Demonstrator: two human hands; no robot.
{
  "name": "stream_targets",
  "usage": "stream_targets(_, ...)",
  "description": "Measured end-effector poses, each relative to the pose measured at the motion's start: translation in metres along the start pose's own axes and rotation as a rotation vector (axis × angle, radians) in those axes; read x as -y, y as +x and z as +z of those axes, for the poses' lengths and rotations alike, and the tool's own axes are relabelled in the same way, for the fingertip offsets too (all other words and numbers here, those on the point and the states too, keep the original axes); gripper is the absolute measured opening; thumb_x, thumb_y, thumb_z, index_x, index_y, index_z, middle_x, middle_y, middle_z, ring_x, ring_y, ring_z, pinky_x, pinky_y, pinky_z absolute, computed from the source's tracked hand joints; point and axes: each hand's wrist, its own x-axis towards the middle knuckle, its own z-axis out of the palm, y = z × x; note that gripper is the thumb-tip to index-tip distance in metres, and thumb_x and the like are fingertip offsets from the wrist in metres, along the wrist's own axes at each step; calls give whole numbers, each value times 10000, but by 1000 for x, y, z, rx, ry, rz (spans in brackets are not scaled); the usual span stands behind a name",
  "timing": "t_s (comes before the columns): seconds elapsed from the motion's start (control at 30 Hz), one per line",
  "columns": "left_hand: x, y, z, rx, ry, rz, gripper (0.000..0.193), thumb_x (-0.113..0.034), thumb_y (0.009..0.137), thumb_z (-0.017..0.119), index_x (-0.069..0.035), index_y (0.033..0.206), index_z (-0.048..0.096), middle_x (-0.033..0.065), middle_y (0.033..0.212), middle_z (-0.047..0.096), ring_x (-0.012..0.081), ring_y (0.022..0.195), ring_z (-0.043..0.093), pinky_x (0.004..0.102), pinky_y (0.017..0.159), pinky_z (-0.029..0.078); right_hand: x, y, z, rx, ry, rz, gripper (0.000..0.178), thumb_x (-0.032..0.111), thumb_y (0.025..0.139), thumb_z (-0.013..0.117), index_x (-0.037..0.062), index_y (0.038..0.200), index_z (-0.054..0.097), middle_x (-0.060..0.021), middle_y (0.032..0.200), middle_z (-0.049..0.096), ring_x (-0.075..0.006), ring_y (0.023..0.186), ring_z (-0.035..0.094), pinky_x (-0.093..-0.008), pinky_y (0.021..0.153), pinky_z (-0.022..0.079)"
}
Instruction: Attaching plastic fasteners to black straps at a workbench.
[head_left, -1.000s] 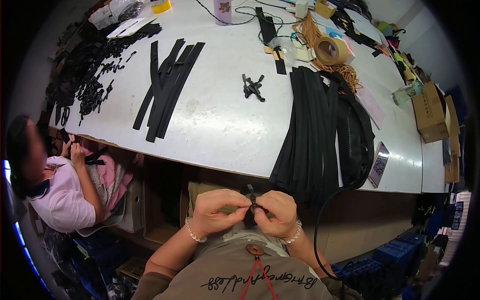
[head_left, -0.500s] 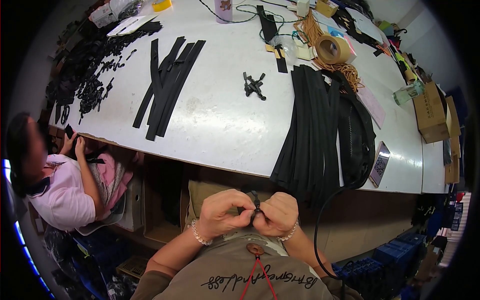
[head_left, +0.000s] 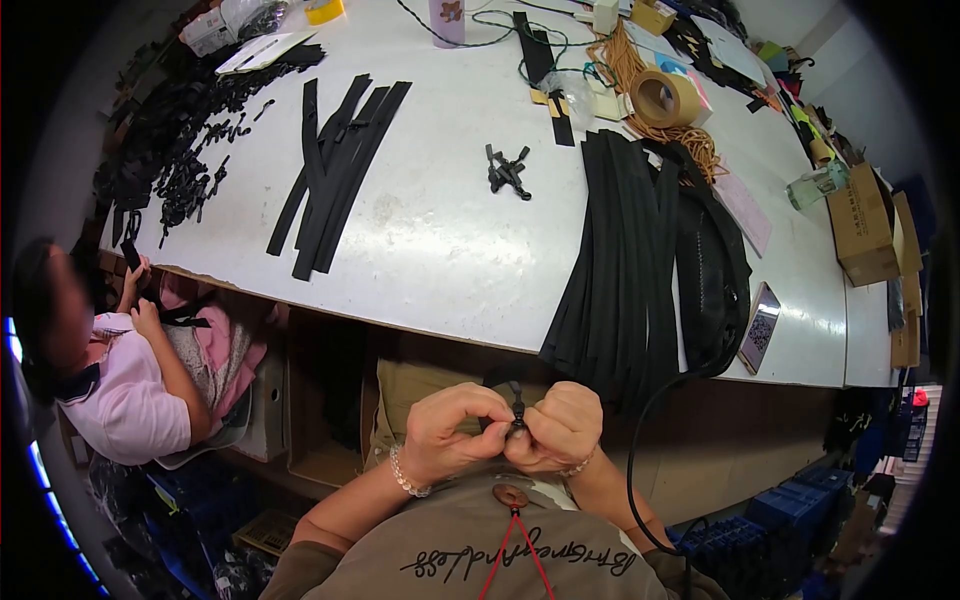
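In front of my chest both hands meet, fingers pinched round a small black zipper pull [head_left: 518, 408] on a dark strip. My left hand [head_left: 450, 425] closes thumb and forefinger on it from one side. Opposite, my right hand [head_left: 560, 425] is curled with its fingertips against the same piece; most of the piece is hidden by fingers. Beyond them on the white table [head_left: 450, 270] lies a little cluster of black zipper pulls [head_left: 508, 172]. A thick bundle of long black zipper strips [head_left: 620, 260] overhangs the table's near edge, right of my hands.
More black strips [head_left: 340, 170] and a heap of small black parts [head_left: 185, 180] lie leftward. A black bag [head_left: 710, 270], phone [head_left: 760, 328], tape roll [head_left: 665, 98] and cardboard box [head_left: 862, 225] are rightward. A black cable [head_left: 640, 450] hangs beside me. A co-worker [head_left: 130, 390] sits at left.
My hands have shifted very slightly right, still pinching the black piece together. The co-worker's hands have moved a little, with one lower on the dark piece they handle.
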Motion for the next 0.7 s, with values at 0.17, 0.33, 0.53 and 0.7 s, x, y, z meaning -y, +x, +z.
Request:
stream_targets(0.17, -3, 3, 1, -16, 96, 96, 142, -2, 716, 707, -30, 828, 625, 87, 780, 649, 203, 691, 637, 275, 612, 502, 1, 0, 0, 1, -34, 19, 121, 21, 528, 593, 49, 628, 531, -11, 518, 362, -161, 398, 374, -281, 390, 275)
stream_targets(0.33, -3, 5, -1, -44, 154, 85, 151, 5, 715, 704, -19, 831, 612, 105, 769, 654, 208, 680, 640, 275, 612, 505, 1, 1, -5, 99, -68, 49, 146, 17, 536, 616, 32, 666, 551, -30, 556, 443, -175, 429, 432, -280, 401, 305)
stream_targets(0.53, -5, 10, -3, -58, 163, 20, 138, 37, 726, 690, -20, 844, 648, 94, 787, 660, 199, 688, 638, 269, 606, 498, 10, 4, -7, 43, 189, 386, 226, 5, 679, 709, -15, 895, 645, -96, 761, 656, -197, 611, 631, -247, 574, 503)
stream_targets(0.7, -2, 6, -3, -62, 169, 6, 134, 31, 740, 689, -20, 855, 643, 94, 799, 655, 199, 694, 629, 271, 612, 495, 14, 3, -7, 46, 309, 538, 179, -14, 701, 703, -3, 872, 650, -111, 785, 667, -199, 640, 651, -254, 570, 500)
